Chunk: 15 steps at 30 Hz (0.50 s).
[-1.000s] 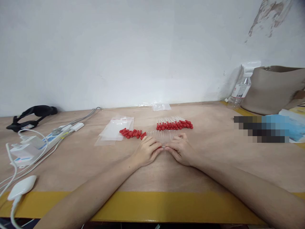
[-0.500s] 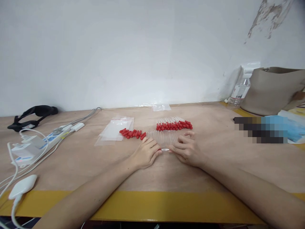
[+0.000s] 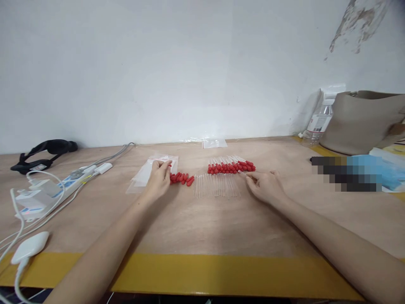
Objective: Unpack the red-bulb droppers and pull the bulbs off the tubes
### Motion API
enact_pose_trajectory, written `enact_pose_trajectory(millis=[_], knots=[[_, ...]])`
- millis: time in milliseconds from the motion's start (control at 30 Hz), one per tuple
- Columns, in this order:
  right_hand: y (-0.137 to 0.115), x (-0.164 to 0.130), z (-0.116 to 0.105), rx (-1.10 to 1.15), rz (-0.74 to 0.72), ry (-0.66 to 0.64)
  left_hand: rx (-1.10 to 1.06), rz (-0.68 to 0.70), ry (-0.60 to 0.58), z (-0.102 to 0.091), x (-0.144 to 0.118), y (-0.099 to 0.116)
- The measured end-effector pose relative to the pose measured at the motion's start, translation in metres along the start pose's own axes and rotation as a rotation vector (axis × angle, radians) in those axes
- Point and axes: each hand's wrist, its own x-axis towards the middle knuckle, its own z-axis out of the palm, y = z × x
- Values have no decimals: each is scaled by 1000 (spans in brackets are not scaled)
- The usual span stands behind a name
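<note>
Where wood table meets white wall, both hands' grip prob. pinched.

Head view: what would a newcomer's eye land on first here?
Two patches of red mid-table: loose red caps by the left hand, and a row of red-capped droppers behind a fan of clear tubes. The right hand pinches one tube at that row's near edge. A tangle of white chargers sits far left.

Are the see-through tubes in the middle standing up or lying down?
Lying down. The clear glass tubes lie flat on the wooden table, side by side in a row.
</note>
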Motion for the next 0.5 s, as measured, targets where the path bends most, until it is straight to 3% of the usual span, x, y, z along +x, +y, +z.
enact_pose_trajectory(millis=[200,333,500], knots=[[-1,1,7,44,129,-141,178,-28,-5,9,7,-19],[-8,1,9,58,143,-141,334,-22,-30,14,4,-16],[-16,0,12,49,125,-110,348,-29,-59,11,2,-12]])
